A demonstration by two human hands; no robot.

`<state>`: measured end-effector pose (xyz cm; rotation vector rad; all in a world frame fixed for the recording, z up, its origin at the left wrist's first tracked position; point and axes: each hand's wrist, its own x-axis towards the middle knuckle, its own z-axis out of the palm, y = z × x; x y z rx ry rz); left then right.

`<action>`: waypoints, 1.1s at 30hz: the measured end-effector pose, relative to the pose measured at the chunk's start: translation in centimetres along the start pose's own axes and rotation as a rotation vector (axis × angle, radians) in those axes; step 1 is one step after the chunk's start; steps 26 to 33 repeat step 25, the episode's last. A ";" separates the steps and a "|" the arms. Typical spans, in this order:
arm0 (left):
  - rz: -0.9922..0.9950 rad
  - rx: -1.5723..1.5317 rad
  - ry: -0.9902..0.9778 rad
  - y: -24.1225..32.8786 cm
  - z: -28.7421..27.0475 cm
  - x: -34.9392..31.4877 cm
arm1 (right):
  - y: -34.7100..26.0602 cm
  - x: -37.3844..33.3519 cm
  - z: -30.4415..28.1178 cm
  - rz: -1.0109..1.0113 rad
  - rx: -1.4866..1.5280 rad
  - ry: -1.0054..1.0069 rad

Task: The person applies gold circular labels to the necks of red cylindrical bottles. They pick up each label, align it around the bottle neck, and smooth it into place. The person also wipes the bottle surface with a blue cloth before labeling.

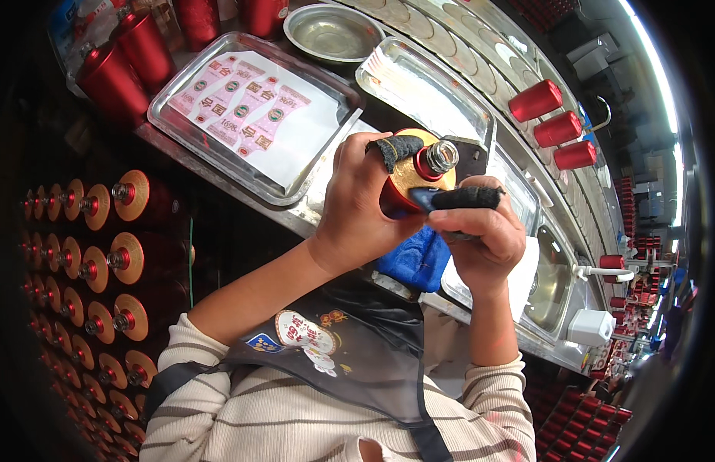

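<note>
My left hand (357, 192) is closed round a red bottle (396, 202) with a gold shoulder and a bare glass neck (440, 157). The bottle tilts, its mouth to the upper right. My right hand (484, 235) is closed at the bottle's near side, its covered forefinger against the gold shoulder. A small dark blue tip (425, 199) shows at that finger's end; I cannot make out whether it is a tool or part of the cover. Dark cloth covers wrap fingers on both hands. Below the bottle lies a blue cloth (419, 258).
A metal tray (288, 192) holds sheets of pink printed labels (246, 104). Behind it are a round metal basin (334, 15) and another tray (480, 123). Red bottles (115, 81) stand at the far left; rows of gold-topped bottles (130, 258) fill the left. A sink (550, 289) lies right.
</note>
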<state>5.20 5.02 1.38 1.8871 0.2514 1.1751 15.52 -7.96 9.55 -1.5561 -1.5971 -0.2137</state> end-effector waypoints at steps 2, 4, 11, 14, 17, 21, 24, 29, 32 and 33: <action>-0.010 0.022 0.007 0.0 0.0 -0.2 | -0.1 0.1 0.1 -0.015 0.014 -0.020; -0.008 0.076 0.039 0.4 0.4 -0.4 | 0.1 -0.2 0.5 0.099 -0.018 0.133; 0.021 0.061 0.068 -0.3 0.4 -0.1 | -0.8 -0.6 1.1 0.148 -0.098 0.153; -0.254 -0.364 -0.386 -1.8 -1.9 1.5 | -0.5 -0.5 1.0 0.150 -0.044 0.150; -0.184 -0.170 -0.306 -1.9 -0.8 0.5 | -0.7 -0.2 1.3 0.081 -0.082 0.124; -0.260 -0.199 -0.209 -1.5 -0.1 -0.6 | -0.5 -0.4 1.1 0.099 -0.050 0.126; -0.343 -0.342 -0.372 -1.9 -1.6 0.7 | -0.7 -0.2 1.3 0.133 -0.045 0.130; -0.376 -0.293 -0.434 -1.8 -1.5 0.7 | -0.9 -0.3 1.5 0.143 -0.035 0.132; -0.376 -0.293 -0.434 -1.8 -1.5 0.7 | -0.9 -0.3 1.5 0.143 -0.035 0.132; -0.376 -0.293 -0.434 -1.8 -1.5 0.7 | -0.9 -0.3 1.5 0.143 -0.035 0.132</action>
